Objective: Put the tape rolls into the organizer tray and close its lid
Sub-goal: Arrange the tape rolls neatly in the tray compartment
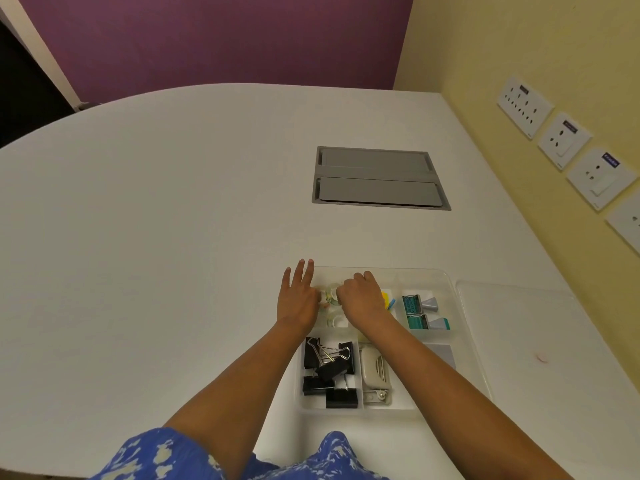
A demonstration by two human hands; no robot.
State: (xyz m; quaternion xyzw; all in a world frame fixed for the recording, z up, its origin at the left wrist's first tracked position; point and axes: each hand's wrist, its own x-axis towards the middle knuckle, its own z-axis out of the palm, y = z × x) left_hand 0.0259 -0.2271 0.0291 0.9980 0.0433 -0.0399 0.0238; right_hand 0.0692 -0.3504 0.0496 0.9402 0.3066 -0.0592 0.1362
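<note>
Low in the frame's centre-right, on the white table (156, 237), sits the clear organizer tray (446, 282), its lid (540, 337) lying flat on the table just to the right. Both hands meet over the tray's upper-left compartment, where the tape rolls (331, 296) lie: the left hand (299, 299) has fingers spread, while the right hand (362, 299) is curled, apparently pinching a roll. Black binder clips (329, 370) fill the lower-left compartment.

small dark labels on the wall sockets (564, 139), lettering too blurred to read, print on the teal items (412, 308) in the tray also illegible, no readable text
</note>
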